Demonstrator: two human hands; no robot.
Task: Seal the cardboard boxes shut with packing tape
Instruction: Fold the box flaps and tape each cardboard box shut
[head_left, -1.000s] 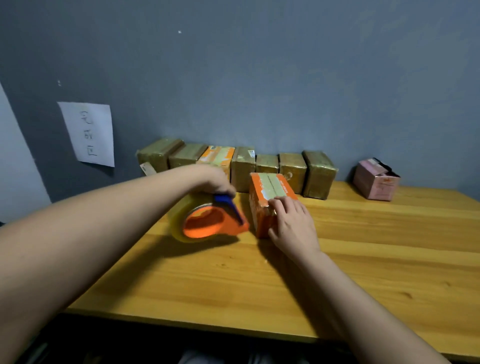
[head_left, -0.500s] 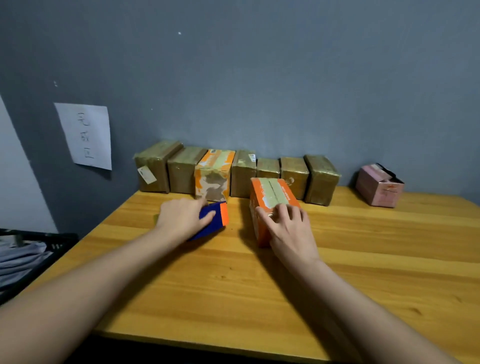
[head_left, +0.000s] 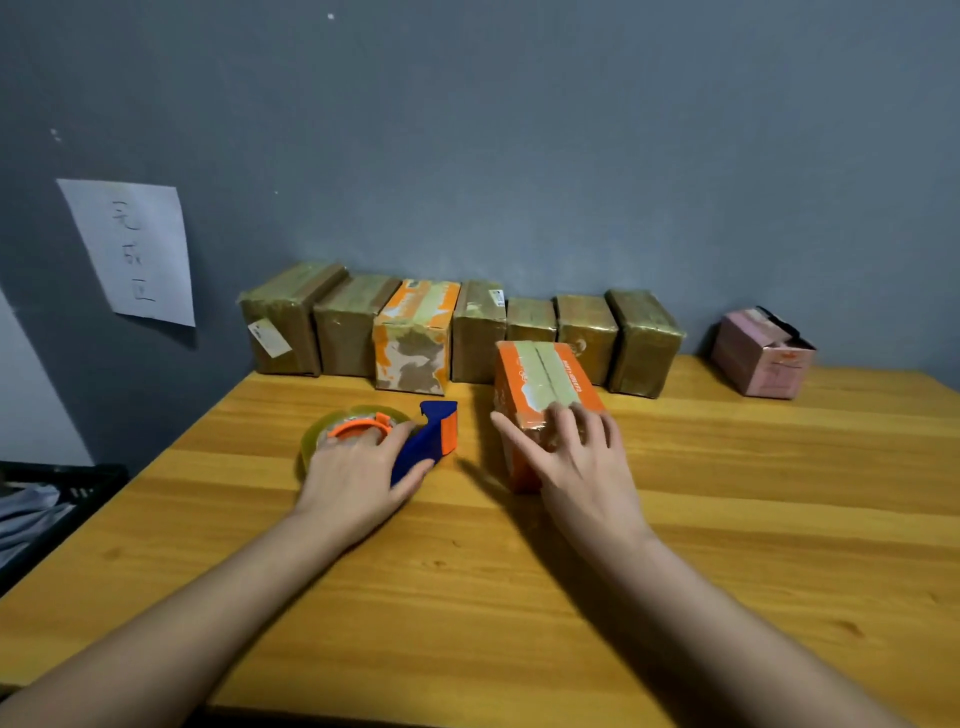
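Entry: a person is working at a yellow-orange wooden desk (head_left: 727, 519) set against a grey wall.

Progress, judged from the layout. Seven small boxes wrapped in clear packing tape are standing in a row (head_left: 457, 332) at the back of the desk, touching the wall, six brown and one orange-and-white. A sheet of white paper with handwriting (head_left: 132, 249) is hanging on the wall to their left. These look finished. A small orange cardboard box (head_left: 540, 387) is lying in front of the row, near its right half, with pale tape strips already running along its top face; it appears close to done. A pink box (head_left: 761, 353), well apart at the right, is showing a loose dark flap and looks unsealed, so at least that one is probably left.

The orange box's long axis is running from the person toward the wall, angled slightly left at the far end.

The right hand (head_left: 582, 457) is resting on the near end of the orange box, fingers straight and spread, pressing rather than gripping. The left hand (head_left: 358, 473) is lying over an orange-and-blue tape dispenser with a clear roll (head_left: 410, 431), which is lying flat on the desk just left of the box; fingers are relaxed across it, thumb against the blue handle, no firm grasp evident.
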